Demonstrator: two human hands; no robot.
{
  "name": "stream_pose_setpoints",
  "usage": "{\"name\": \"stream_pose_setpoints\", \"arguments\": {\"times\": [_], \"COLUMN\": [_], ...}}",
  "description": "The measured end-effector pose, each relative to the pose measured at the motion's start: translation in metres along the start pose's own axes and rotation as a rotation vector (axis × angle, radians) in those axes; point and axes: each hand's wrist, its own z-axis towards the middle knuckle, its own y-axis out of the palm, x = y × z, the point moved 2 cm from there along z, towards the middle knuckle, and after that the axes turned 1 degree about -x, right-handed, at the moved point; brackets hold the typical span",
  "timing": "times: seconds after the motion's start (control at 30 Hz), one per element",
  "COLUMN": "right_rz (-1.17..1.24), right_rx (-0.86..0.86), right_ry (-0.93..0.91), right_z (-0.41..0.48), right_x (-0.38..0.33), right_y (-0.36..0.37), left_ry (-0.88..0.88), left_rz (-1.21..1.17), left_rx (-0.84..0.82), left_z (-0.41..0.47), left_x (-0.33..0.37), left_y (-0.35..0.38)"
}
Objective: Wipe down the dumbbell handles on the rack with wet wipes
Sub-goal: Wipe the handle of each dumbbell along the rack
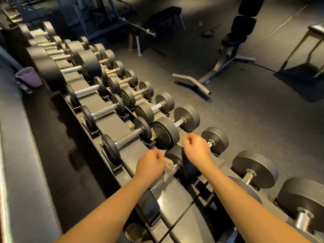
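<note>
1. Your left arm reaches forward over the rack (107, 124). The left hand (150, 163) lies knuckles-up with its fingers curled, pinching the wet wipe (169, 166). The wipe is crumpled and lies against the front end of the upper handle (157, 185), a chrome bar on the rack's upper tier, close to you.

2. Your right arm extends further out, to the lower tier. The right hand (196, 146) is closed in a fist, back upward, round the lower handle (209, 143), just beside the outer head (215, 140) of that dumbbell.

3. Limits of view:
- Your left hand and the wipe cover part of the upper handle; only the stretch nearest you shows.
- Only a short stub of the lower handle shows; the fist covers the rest, and your right wrist hides the inner head.
- The fingertips of both hands are turned away from the camera.
- A pale, patterned object under your left forearm at the bottom edge is blurred and cannot be identified.
- The far end of the rack is dim.
</note>
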Motion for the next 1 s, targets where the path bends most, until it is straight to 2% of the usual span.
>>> {"name": "stream_pose_setpoints", "arguments": {"times": [0.07,0.13,0.27,0.43,0.5,0.6,0.87,1.0], "right_rz": [-0.032,-0.052,-0.1,-0.117,-0.122,-0.117,-0.112,-0.103], "right_rx": [-0.091,-0.133,-0.021,0.005,0.013,0.035,0.007,0.017], "right_ry": [-0.032,-0.001,-0.012,-0.014,-0.01,0.003,0.002,0.002], "right_z": [0.008,0.009,0.012,0.013,0.012,0.012,0.01,0.012], "right_x": [-0.001,0.003,0.008,0.009,0.007,0.007,0.006,0.007], "right_y": [0.019,0.04,0.049,0.054,0.053,0.052,0.05,0.052], "left_ry": [-0.038,-0.071,-0.072,-0.082,-0.005,0.036,0.292,0.217], "left_rz": [0.044,-0.02,0.001,0.109,0.195,0.15,0.544,0.382], "left_rx": [-0.098,-0.196,-0.295,-0.483,-0.488,-0.449,-0.426,-0.408], "left_z": [0.005,0.003,0.012,0.04,0.041,0.03,0.007,0.004], "left_x": [0.005,0.011,0.011,-0.003,-0.002,0.001,0.004,0.011], "left_y": [0.022,0.043,0.05,0.041,0.036,0.025,-0.009,0.016]}}
